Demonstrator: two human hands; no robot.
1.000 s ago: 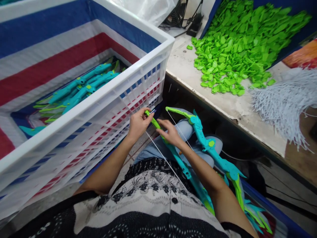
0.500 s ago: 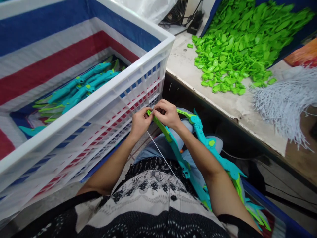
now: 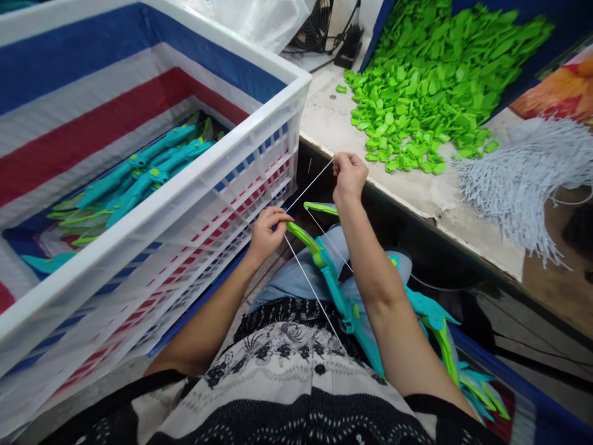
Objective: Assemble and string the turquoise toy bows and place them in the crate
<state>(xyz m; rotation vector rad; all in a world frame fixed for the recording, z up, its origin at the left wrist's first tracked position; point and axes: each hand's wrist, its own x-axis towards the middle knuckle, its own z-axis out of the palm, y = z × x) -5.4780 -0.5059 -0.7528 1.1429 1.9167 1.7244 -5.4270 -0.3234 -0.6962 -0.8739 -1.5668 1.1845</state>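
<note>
My left hand [image 3: 269,233] pinches the green tip of a teal and green plastic toy bow [image 3: 334,281], which lies across my lap. A white string [image 3: 309,183] runs taut from that tip up to my right hand [image 3: 349,176], whose fingers are closed on its end. Another length of the string slants from the left hand down toward my waist. Beside my right forearm, a second bow [image 3: 427,308] rests partly hidden, and a green tip [image 3: 319,207] with a thin string on it shows near the right wrist.
At left stands a white plastic crate [image 3: 217,164] with a striped lining, holding several teal bows [image 3: 139,176]. On the worktable [image 3: 324,117] lie a heap of green plastic pieces [image 3: 417,105] and a bundle of white strings [image 3: 532,179]. A small fan [image 3: 315,28] sits behind.
My right hand has moved away from the left, up and to the right, drawing the string out straight. My left hand stays at the bow's tip.
</note>
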